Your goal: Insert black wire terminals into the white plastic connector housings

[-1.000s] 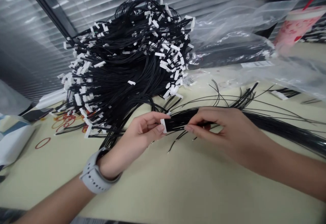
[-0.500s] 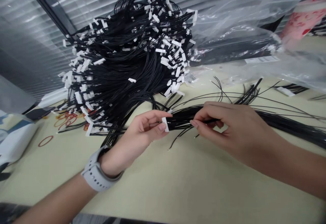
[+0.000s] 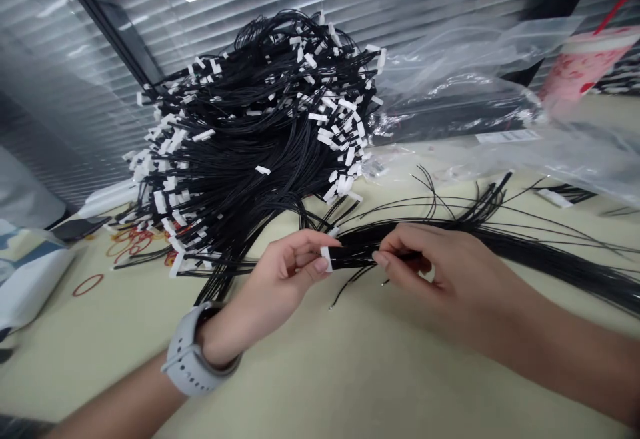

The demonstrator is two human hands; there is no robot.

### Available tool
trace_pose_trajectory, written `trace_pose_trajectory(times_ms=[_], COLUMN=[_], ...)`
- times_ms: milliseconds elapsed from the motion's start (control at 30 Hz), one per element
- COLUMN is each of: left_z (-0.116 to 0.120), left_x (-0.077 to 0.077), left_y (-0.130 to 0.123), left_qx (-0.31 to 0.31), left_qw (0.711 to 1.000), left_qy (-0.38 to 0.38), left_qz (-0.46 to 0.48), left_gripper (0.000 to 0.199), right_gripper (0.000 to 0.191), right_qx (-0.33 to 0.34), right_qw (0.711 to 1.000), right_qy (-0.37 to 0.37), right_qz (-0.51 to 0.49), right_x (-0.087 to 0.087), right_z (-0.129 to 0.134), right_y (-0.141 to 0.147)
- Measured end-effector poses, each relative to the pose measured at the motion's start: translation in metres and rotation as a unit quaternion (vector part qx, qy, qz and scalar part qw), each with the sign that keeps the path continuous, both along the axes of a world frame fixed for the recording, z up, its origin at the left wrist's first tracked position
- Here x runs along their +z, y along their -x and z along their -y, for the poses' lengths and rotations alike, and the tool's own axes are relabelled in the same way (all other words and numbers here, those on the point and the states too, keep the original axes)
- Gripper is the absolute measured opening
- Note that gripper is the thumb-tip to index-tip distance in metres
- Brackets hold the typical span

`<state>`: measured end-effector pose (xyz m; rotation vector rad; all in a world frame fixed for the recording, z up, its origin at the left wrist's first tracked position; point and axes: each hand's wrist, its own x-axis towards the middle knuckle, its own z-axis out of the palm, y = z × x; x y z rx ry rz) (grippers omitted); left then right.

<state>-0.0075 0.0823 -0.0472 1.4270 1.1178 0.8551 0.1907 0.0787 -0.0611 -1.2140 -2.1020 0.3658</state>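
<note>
Between thumb and fingers, my left hand (image 3: 297,266) pinches a small white connector housing (image 3: 327,259). To its right, my right hand (image 3: 425,259) is closed in a pinch on black wire; how many strands it holds is hidden by the fingers. Dark wire spans the short gap between the two hands. Behind and beneath them runs a long bundle of black wires (image 3: 545,256), reaching to the right edge. A couple of loose wire ends (image 3: 343,289) with small metal tips hang below the gap.
A tall heap of black cables (image 3: 250,139) with white connectors stands behind my left hand. Rubber bands (image 3: 88,285) lie at the left. Clear plastic bags (image 3: 460,102) and a pink cup (image 3: 580,66) with a red straw sit at the back right, before window blinds.
The view has tilted up, so everything sits lower in the picture. The white connector has turned in my left hand, and dark wire now shows between it and my right fingers.
</note>
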Motion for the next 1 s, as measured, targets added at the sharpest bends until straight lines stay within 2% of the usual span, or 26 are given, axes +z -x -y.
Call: trace_pose_trajectory(times_ms=[167,300,467,600,1000], left_z=[0.003,0.004,0.008,0.011,0.013], left_x=[-0.002,-0.004,-0.004,-0.005,0.000], left_y=[-0.001,-0.001,-0.004,-0.004,-0.003], left_qx=[-0.033,-0.032,-0.039,-0.047,-0.064], left_qw=[0.998,0.997,0.999,0.999,0.996], left_qy=[-0.043,-0.040,0.003,-0.005,-0.013], left_qz=[-0.041,-0.049,0.010,0.004,-0.062], left_gripper=[0.015,0.016,0.016,0.017,0.015], right_gripper=[0.016,0.014,0.011,0.013,0.013], right_qx=[0.007,0.030,0.077,0.087,0.134], right_qw=[1.000,0.998,0.995,0.990,0.983], right_qy=[0.018,0.024,-0.057,-0.106,-0.121], right_qz=[0.024,0.040,0.043,0.038,0.018], right_x=[-0.003,-0.004,-0.010,-0.015,-0.023], right_z=[-0.001,0.000,0.002,0.001,-0.001], right_y=[0.002,0.004,0.008,0.009,0.009])
